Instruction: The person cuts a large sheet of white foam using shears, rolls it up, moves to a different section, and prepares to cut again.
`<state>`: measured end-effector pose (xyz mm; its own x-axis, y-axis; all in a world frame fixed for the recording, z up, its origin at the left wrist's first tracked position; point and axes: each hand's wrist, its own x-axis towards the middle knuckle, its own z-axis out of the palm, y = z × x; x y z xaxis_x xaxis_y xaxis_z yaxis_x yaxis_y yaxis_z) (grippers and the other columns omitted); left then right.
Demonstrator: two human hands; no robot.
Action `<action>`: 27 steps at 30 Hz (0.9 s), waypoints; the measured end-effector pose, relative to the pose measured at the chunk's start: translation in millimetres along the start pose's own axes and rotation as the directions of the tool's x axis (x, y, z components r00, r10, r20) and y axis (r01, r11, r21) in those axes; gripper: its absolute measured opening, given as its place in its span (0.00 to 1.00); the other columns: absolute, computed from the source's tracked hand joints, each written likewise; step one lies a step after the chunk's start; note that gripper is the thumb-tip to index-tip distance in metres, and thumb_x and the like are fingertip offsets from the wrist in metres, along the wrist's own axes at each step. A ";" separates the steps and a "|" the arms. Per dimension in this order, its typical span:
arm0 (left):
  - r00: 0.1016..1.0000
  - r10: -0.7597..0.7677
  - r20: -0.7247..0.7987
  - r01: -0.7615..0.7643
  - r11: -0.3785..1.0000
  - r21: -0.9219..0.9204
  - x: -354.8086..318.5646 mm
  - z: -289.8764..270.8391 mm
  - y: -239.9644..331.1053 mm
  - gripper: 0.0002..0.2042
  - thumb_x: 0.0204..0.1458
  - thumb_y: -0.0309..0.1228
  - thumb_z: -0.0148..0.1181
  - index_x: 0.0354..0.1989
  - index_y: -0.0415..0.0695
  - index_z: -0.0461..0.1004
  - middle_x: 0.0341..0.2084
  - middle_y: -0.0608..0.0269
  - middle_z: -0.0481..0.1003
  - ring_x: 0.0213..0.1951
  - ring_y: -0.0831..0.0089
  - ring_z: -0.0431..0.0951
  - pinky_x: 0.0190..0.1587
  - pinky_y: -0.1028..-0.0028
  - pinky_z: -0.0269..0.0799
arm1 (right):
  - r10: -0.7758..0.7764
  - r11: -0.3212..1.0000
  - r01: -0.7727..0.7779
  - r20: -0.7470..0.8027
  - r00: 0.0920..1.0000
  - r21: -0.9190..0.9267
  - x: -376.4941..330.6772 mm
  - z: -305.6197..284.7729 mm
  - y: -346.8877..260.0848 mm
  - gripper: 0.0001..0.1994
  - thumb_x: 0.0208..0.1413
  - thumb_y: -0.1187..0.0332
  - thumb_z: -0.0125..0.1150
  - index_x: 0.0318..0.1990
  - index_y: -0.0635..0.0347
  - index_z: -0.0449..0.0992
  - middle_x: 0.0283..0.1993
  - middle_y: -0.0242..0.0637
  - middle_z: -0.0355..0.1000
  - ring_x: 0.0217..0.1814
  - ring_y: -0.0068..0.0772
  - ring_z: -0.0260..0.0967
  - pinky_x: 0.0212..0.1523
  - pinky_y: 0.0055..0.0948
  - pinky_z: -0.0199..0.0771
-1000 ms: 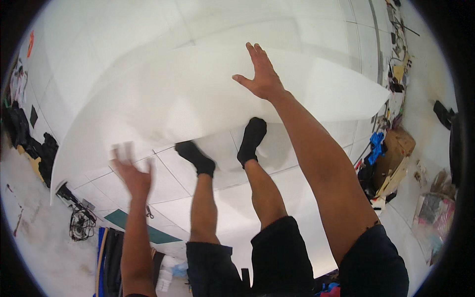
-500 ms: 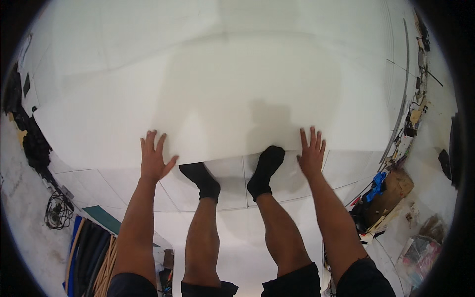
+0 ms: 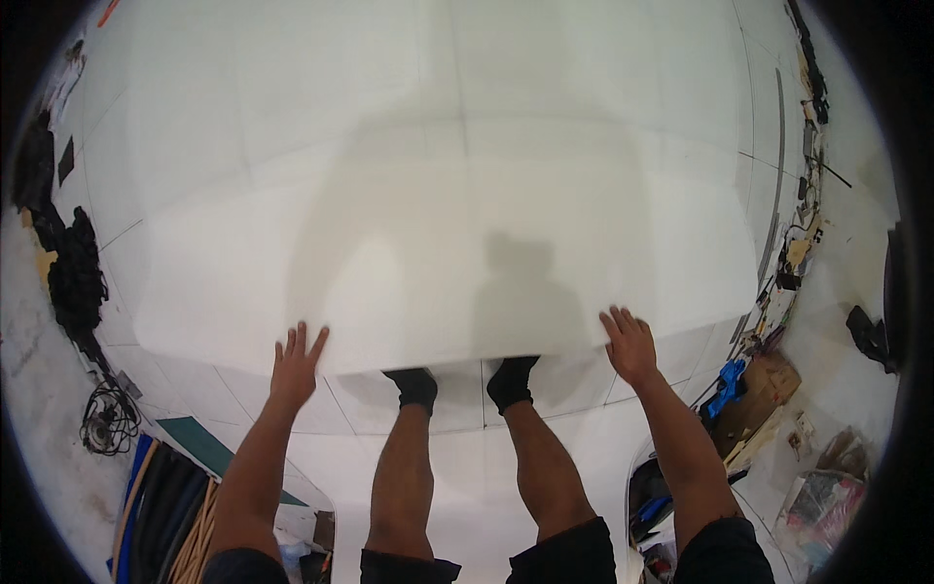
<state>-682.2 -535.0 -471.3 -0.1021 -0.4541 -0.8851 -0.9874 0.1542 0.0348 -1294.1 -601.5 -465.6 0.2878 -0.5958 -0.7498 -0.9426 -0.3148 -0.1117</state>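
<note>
A wide white sheet [image 3: 409,282] lies over the white surface in front of me, its near edge curving across the middle. My left hand [image 3: 298,368] rests at that edge on the left, fingers and thumb apart. At the edge on the right, my right hand [image 3: 630,346] lies with fingers stretched out on the sheet. Whether either hand pinches the edge from below is not visible. Between the hands, my feet in black socks [image 3: 416,387] reach under the sheet, and their toes are hidden.
Black and blue rolls with wooden sticks [image 3: 161,506] lie at the lower left, near a tangled cable [image 3: 109,419]. Dark cloth [image 3: 76,273] lines the left side. On the right are a cardboard box [image 3: 764,394], a clear plastic bag [image 3: 822,506] and a strip of clutter.
The sheet's near edge has come toward me and now covers the front of both feet; before, the right foot lay over it. Both hands have come nearer with the edge.
</note>
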 end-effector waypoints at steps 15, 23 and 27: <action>0.942 -0.129 -0.309 0.052 0.968 -0.244 -37.9 -258.9 -101.6 0.24 0.43 0.31 0.61 0.51 0.36 0.74 0.39 0.46 0.79 0.42 0.49 0.78 0.54 0.57 0.69 | 0.068 0.998 -0.060 -0.306 0.950 0.037 71.9 -272.3 72.8 0.23 0.56 0.60 0.59 0.56 0.61 0.67 0.45 0.51 0.75 0.49 0.53 0.73 0.53 0.47 0.69; 0.461 -0.143 -0.876 -0.064 0.979 -0.194 83.2 -212.2 -30.8 0.34 0.48 0.42 0.68 0.62 0.42 0.64 0.57 0.45 0.67 0.57 0.48 0.67 0.62 0.49 0.57 | 0.079 0.983 0.062 -0.705 0.705 0.171 183.1 -195.0 41.6 0.28 0.51 0.67 0.63 0.62 0.57 0.66 0.66 0.49 0.61 0.67 0.50 0.59 0.63 0.45 0.62; 0.669 -0.047 -0.742 -0.008 0.998 -0.070 95.2 -128.5 22.8 0.49 0.37 0.59 0.71 0.67 0.45 0.59 0.61 0.44 0.61 0.62 0.50 0.61 0.62 0.48 0.55 | -0.121 0.987 0.160 -0.727 0.676 -0.016 163.2 -91.4 22.5 0.33 0.47 0.58 0.67 0.62 0.57 0.67 0.69 0.52 0.57 0.72 0.57 0.52 0.67 0.56 0.53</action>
<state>-729.9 -687.5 -495.1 -0.1118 -0.9619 -0.2495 -0.9926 0.0961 0.0742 -1252.8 -773.3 -530.8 0.4322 -0.9016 -0.0195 -0.8815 -0.4177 -0.2202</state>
